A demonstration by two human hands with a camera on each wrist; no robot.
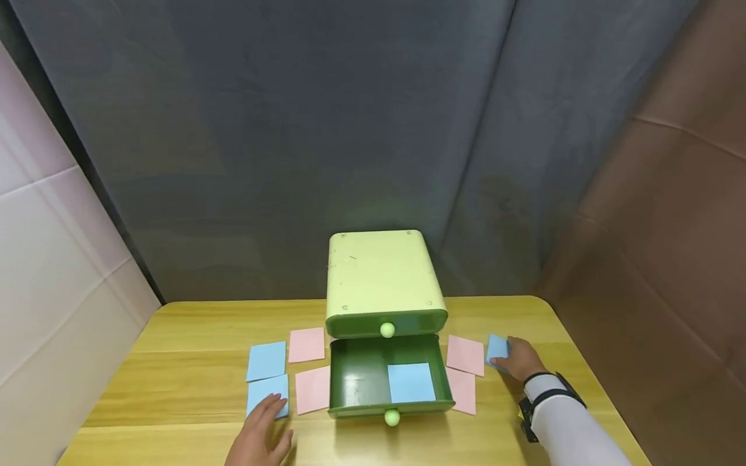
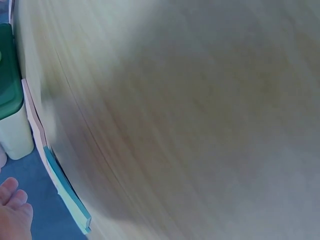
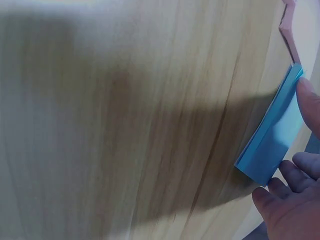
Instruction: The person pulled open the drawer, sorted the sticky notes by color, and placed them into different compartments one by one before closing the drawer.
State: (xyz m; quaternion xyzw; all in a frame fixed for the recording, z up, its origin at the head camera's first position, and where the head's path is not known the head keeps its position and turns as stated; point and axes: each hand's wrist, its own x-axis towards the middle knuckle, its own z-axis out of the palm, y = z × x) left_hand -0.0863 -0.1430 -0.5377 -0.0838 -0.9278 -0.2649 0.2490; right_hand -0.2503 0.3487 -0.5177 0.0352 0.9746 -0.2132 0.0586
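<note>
A right hand [image 1: 520, 360] is pinching a small blue paper pad [image 1: 497, 349] at the table's [image 1: 192, 362] right side, beside pink pads [image 1: 465, 355]. The wrist view is showing its edge lifting, tilting off the wood. The left hand [image 1: 262, 437], fingers relaxed, is touching another blue pad [image 1: 265, 391] near the open green drawer [image 1: 361, 382].

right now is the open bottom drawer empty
No, a blue note lies flat inside the open bottom drawer of the green cabinet.
</note>
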